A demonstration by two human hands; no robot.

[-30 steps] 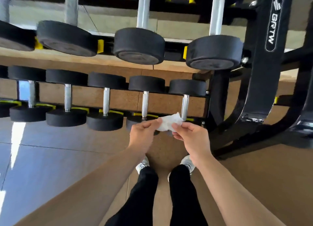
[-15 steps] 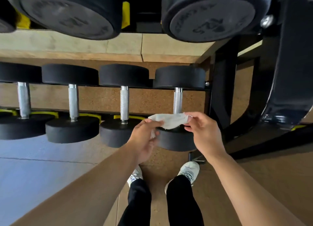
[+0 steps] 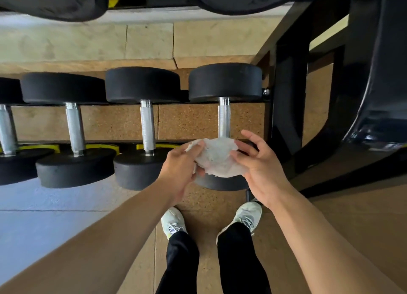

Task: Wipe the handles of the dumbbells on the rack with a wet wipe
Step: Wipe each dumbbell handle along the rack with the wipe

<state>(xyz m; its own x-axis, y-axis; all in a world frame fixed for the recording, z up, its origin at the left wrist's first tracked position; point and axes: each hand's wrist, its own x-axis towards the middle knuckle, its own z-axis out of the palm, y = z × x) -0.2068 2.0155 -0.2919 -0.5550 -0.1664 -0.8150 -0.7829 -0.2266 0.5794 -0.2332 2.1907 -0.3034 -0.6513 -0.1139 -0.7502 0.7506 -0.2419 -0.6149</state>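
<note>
While both hands pinch the wet wipe [image 3: 217,156] at six o'clock of the rightmost handle [image 3: 224,119], wrap fully, then stroke toward twelve o'clock.

dumbbells [image 3: 145,126] side by side on rack [image 3: 288,108] — wipe [image 3: 218,157] before rightmost

One head cam only, worn up top, looking steeply down and fwd; close to the bottom-row dumbbells [image 3: 224,126] on the rack [image 3: 288,108], floor [image 3: 55,225] and shoes [image 3: 247,214] below.
</note>
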